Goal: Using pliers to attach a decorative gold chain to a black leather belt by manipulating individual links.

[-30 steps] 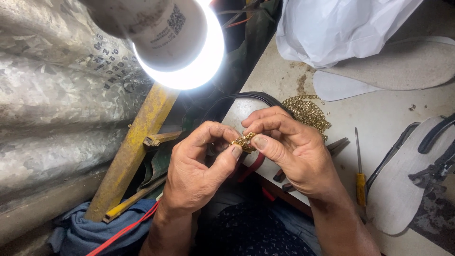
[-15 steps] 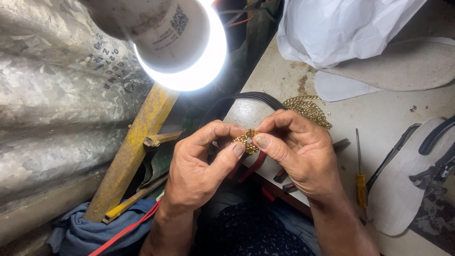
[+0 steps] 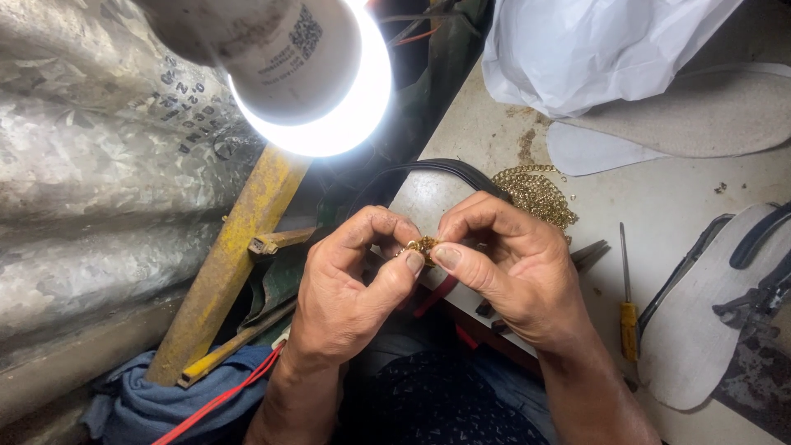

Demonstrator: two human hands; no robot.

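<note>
2 hands meet just below the lit bulb (image 3: 317, 91): the left hand (image 3: 346, 292) and the right hand (image 3: 515, 268) both pinch 1 small gold chain piece (image 3: 422, 245), a knobbly metal cluster caught between their thumb tips and curled forefingers, so each hand is closed on it. The piece sits right at the fingertips, in the narrow gap where the 2 hands come together. Right of the bulb and beyond the right hand's knuckles lies 1 loose heap of gold chain (image 3: 535, 194), fine-linked and shiny, on the pale, stained table (image 3: 667, 206), touching 1 black curved strap (image 3: 428, 169). Further right of the bulb, 1 screwdriver (image 3: 626, 297) with a yellow handle and thin steel shaft lies near 1 flat grey sandal sole (image 3: 700, 330) bearing black straps. 1 more flat sole (image 3: 700, 111) rests beside 1 crumpled white plastic bag (image 3: 585, 41). Left of the bulb stand dull corrugated metal sheet (image 3: 91, 189) and 1 worn yellow bar (image 3: 231, 264), leaning.
</note>
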